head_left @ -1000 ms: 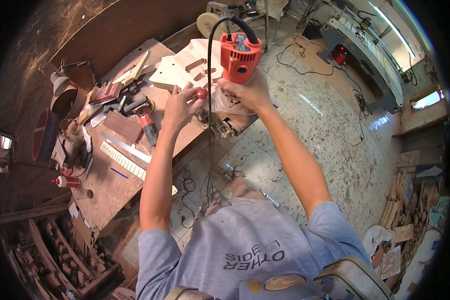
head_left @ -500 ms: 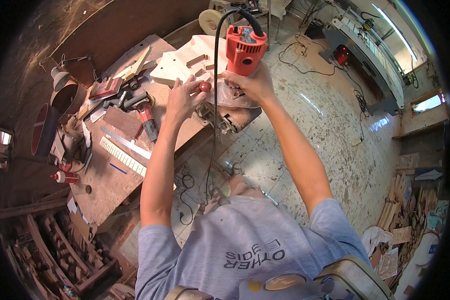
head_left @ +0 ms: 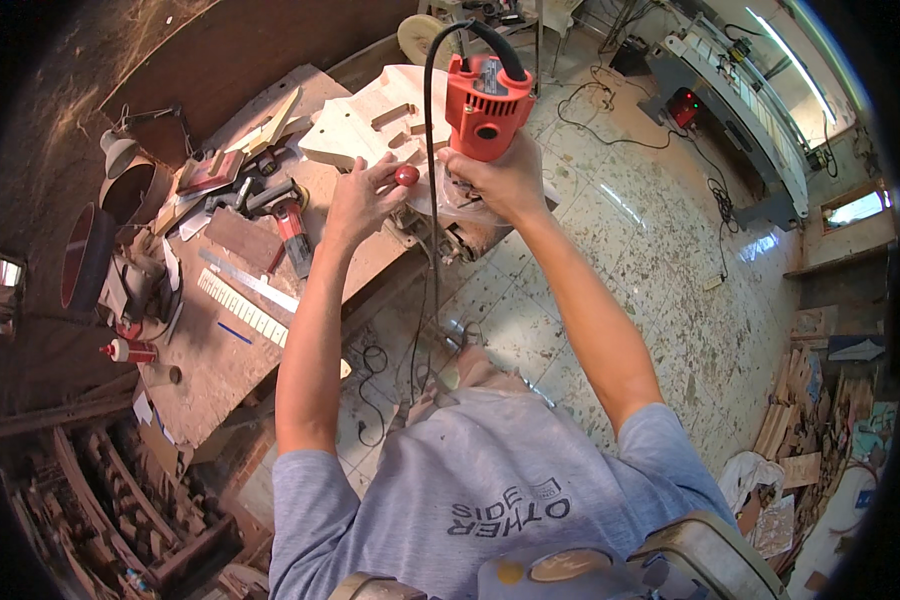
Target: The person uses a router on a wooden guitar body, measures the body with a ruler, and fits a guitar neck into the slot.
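1 router point(head_left: 487, 112) in closed right grip point(head_left: 503, 180) | left grip point(head_left: 360, 203) unclear | bench edge point(head_left: 378, 267) left, floor point(head_left: 650, 260) right

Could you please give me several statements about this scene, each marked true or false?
1. The right hand is on the red power tool. True.
2. The power cord is white. False: it is black.
3. A red and black grinder lies on the bench. True.
4. The blue stick lies on the floor. False: it lies on the bench.
5. The left hand is at the red knob. True.
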A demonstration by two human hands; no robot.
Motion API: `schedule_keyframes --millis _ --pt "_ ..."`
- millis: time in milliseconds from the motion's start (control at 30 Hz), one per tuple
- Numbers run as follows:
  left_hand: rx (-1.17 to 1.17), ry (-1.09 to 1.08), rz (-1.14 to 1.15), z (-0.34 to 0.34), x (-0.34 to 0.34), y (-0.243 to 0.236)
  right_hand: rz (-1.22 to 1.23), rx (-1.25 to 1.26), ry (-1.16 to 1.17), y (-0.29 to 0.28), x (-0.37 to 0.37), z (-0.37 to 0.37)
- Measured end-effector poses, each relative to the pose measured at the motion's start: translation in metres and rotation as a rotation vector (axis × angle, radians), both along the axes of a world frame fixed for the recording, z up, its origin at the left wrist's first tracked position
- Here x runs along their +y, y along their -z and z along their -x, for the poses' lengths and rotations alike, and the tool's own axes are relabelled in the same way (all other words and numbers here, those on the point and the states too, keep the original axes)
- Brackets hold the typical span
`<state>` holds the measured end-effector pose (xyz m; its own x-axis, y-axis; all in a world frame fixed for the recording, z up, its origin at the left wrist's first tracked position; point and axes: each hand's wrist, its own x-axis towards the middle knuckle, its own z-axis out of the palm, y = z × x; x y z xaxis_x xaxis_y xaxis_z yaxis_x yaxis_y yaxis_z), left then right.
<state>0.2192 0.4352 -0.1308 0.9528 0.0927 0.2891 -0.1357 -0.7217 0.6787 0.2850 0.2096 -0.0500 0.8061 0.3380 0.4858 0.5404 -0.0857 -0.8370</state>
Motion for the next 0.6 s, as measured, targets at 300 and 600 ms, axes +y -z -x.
schedule_keyframes --millis 300,600 --pt "-0.008 -0.031 -0.047 -0.002 -0.001 0.003 0.096 -0.023 -0.037 0.012 -0.001 -0.030" --pt "0.002 -0.017 -0.009 0.008 0.002 -0.007 -0.055 0.074 -0.031 0.007 0.006 0.004"
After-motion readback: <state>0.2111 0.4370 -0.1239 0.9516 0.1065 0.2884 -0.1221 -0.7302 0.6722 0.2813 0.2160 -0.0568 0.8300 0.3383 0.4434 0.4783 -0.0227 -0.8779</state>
